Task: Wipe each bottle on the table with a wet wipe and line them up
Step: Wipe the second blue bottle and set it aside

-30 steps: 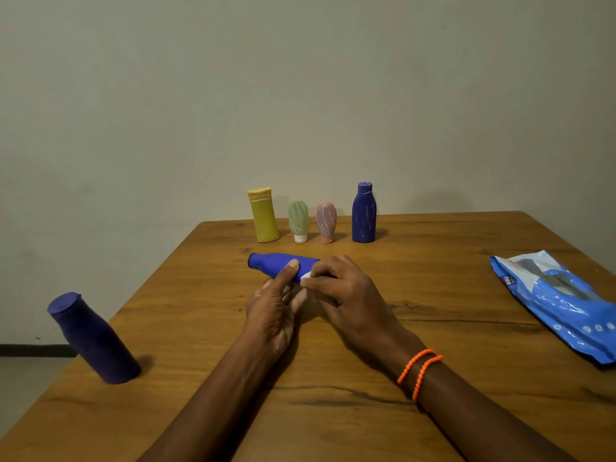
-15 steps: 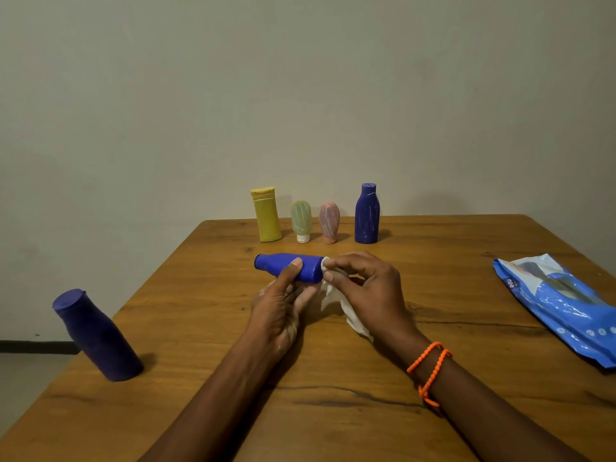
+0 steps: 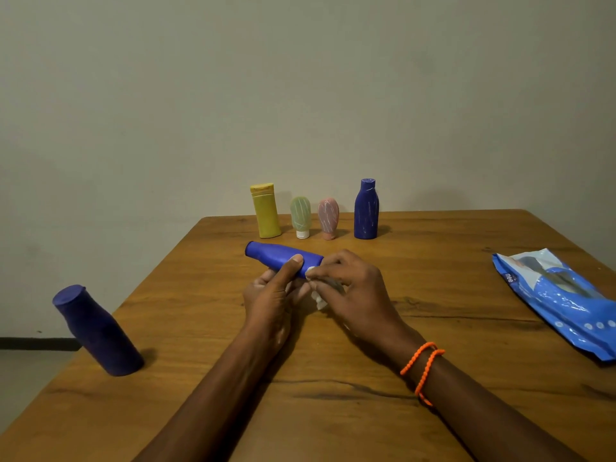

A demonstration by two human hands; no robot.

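From the head view, the person has both forearms stretched out over the wooden table, hands meeting near the middle. The left hand grasps a blue bottle that lies on its side in the air just above the tabletop, its narrow end pointing left; the thumb presses across the bottle's body and the fingers curl underneath. The right hand pinches a bunched white wet wipe between its fingertips and holds it against the bottle's right end, so the wipe touches the bottle there and a crumpled bit hangs below the fingers. An orange beaded bracelet is looped twice round the right wrist.

At the far edge of the table four bottles stand upright in a row, near one another but not touching: a yellow bottle on the left, then a small green bottle standing on its white cap, a small pink bottle likewise cap-down, and a dark blue bottle on the right.

Well apart from them, at the near left edge of the table, a dark purple bottle stands on its base; it looks tilted leftward, though the wide lens may account for that.

On the right side lies a blue wet wipe pack, flat on the table and partly cut off by the frame edge
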